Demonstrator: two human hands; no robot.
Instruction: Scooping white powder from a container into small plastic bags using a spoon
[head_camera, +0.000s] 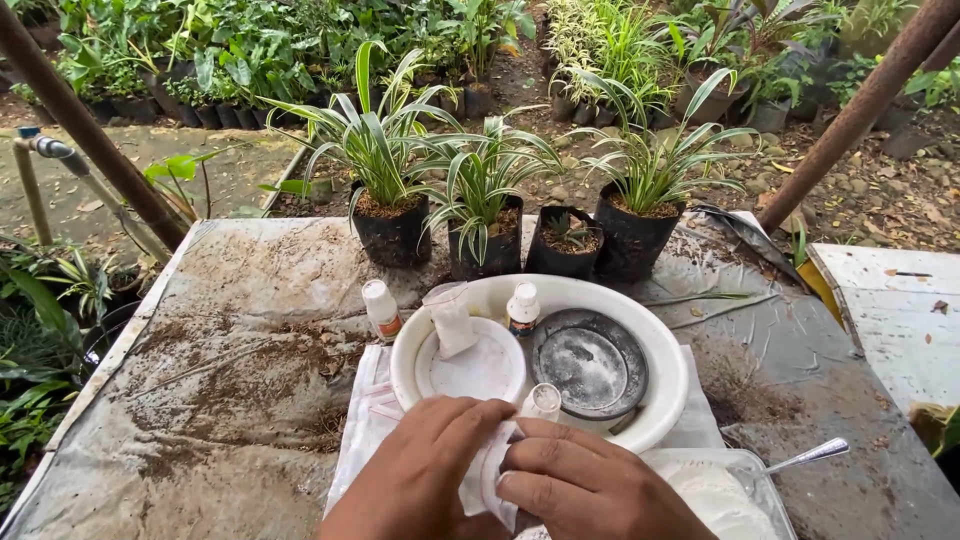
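Both hands meet low at table's near edge. Left hand (425, 470) and right hand (585, 485), fingers curled, pinch a crumpled white plastic bag (490, 470) beside small white bottle (543, 402), against white basin (660, 360).

Four black plastic grow bags of striped green-white plants (480, 215) line the soil-dusted grey table (230, 400) — a metal spoon (810, 456) lies right.

Your bare left hand (425, 470) and bare right hand (590, 485) meet low in the middle of the view, forearms coming up from the bottom edge. Both grips are closed, fingers curled inward and fingertips pinched together where the hands touch.
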